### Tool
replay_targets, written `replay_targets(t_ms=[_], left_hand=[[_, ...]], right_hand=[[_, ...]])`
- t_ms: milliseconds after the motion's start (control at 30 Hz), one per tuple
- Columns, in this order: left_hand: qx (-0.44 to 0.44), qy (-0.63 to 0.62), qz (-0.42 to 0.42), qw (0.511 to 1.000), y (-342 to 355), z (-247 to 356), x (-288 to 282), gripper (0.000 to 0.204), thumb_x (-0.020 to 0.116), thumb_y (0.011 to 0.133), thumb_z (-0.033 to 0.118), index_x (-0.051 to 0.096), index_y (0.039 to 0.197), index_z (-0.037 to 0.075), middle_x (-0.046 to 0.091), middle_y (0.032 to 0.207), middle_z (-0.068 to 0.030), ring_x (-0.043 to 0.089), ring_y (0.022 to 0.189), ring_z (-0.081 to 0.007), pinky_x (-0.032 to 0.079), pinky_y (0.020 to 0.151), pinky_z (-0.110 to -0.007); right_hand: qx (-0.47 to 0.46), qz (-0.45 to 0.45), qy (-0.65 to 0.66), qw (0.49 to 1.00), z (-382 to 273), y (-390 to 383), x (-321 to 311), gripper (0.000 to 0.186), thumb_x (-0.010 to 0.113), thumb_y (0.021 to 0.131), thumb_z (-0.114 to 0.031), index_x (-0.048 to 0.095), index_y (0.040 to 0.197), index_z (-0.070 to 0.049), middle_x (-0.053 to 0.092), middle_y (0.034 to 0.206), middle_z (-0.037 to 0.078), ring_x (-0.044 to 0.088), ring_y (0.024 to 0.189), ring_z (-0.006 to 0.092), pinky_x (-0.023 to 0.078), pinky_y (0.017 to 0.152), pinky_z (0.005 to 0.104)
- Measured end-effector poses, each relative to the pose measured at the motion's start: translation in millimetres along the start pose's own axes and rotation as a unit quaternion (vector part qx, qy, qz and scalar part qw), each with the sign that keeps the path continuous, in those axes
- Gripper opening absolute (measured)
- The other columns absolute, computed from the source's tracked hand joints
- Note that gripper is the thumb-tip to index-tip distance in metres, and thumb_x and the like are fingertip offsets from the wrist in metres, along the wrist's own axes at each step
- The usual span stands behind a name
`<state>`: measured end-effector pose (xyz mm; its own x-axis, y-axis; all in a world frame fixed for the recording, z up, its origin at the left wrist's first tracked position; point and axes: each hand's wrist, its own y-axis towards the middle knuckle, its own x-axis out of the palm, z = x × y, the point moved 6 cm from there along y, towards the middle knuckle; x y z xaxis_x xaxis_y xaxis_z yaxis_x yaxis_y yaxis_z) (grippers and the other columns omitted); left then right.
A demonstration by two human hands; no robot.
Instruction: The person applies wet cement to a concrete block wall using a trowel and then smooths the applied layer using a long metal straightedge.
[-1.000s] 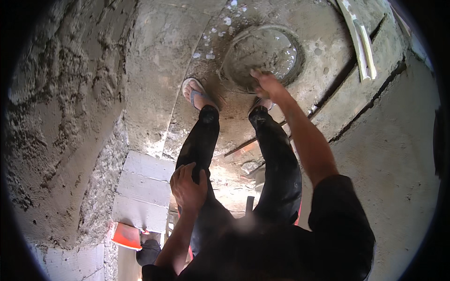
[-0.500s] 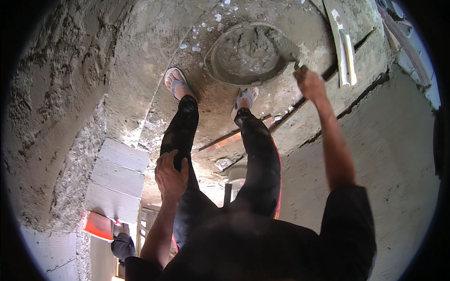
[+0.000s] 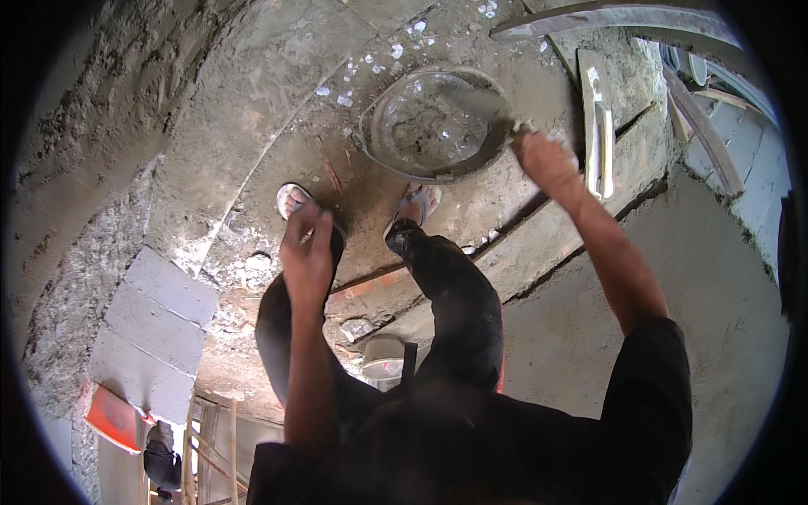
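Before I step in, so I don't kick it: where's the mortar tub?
In the head view, the mortar tub sits upper centre, just beyond the right foot, the right hand holding a trowel at its right rim.

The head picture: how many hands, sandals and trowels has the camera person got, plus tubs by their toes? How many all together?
Left hand, right hand: 2 hands
Left sandal, right sandal: 2 sandals
Trowel: 1
Tub: 1
Total: 6

Right hand (image 3: 549,162) clenched, left hand (image 3: 305,259) loose
Right arm (image 3: 613,254) reaches out ahead, slightly bent; left forearm (image 3: 310,358) points forward, fingers (image 3: 295,231) partly curled.
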<state>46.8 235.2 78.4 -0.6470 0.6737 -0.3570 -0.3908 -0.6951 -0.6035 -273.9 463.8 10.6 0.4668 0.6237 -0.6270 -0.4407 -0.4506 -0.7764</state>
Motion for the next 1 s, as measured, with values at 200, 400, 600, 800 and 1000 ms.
replay_targets(t_ms=[200,400,600,800,1000], left_hand=[[0.039,-0.058,0.025,0.997,101.2,-59.6,106.6,0.045,0.059,0.093,0.030,0.057,0.118,-0.008,0.066,0.106,-0.0194,0.062,0.098,-0.0228,0.046,0.088,-0.033],[0.083,-0.169,0.005,0.982,147.0,-111.3,149.9,0.049,0.054,0.095,0.037,0.058,0.117,-0.006,0.066,0.104,-0.0186,0.062,0.094,-0.0228,0.046,0.086,-0.033],[0.055,-0.199,-0.046,0.977,163.6,-121.4,191.5,0.054,0.046,0.097,0.044,0.063,0.101,-0.007,0.066,0.087,-0.0150,0.059,0.080,-0.0212,0.046,0.076,-0.036],[0.059,-0.231,-0.030,0.971,170.1,-127.1,189.5,0.065,0.040,0.097,0.054,0.058,0.082,-0.007,0.054,0.073,-0.0077,0.046,0.071,-0.0173,0.041,0.068,-0.037],[0.010,-0.226,-0.012,0.974,167.4,-119.1,199.3,0.070,0.040,0.093,0.062,0.054,0.078,-0.004,0.046,0.072,-0.0052,0.041,0.072,-0.0156,0.039,0.068,-0.037]], right_hand=[[-0.076,0.033,0.079,0.993,-45.9,56.4,89.6,0.028,0.047,0.091,-0.024,0.059,0.099,0.000,0.064,0.091,0.025,0.065,0.084,0.0418,0.052,0.075,0.0494],[0.006,-0.029,0.028,0.999,0.4,-18.6,27.8,0.033,0.048,0.096,-0.037,0.062,0.105,-0.009,0.064,0.084,0.015,0.064,0.073,0.0292,0.052,0.067,0.0481],[0.007,-0.077,0.039,0.996,-23.1,43.0,97.0,0.040,0.045,0.097,-0.041,0.062,0.111,-0.007,0.065,0.085,0.019,0.064,0.074,0.0307,0.052,0.071,0.0461],[-0.092,-0.055,0.206,0.973,-72.3,43.4,93.2,0.043,0.049,0.096,-0.038,0.058,0.109,0.002,0.064,0.082,0.022,0.064,0.074,0.0285,0.050,0.071,0.0420],[0.074,-0.183,0.498,0.845,-81.1,50.0,130.7,0.047,0.050,0.096,-0.041,0.059,0.108,0.004,0.052,0.059,0.009,0.052,0.051,0.0168,0.046,0.050,0.0332]])
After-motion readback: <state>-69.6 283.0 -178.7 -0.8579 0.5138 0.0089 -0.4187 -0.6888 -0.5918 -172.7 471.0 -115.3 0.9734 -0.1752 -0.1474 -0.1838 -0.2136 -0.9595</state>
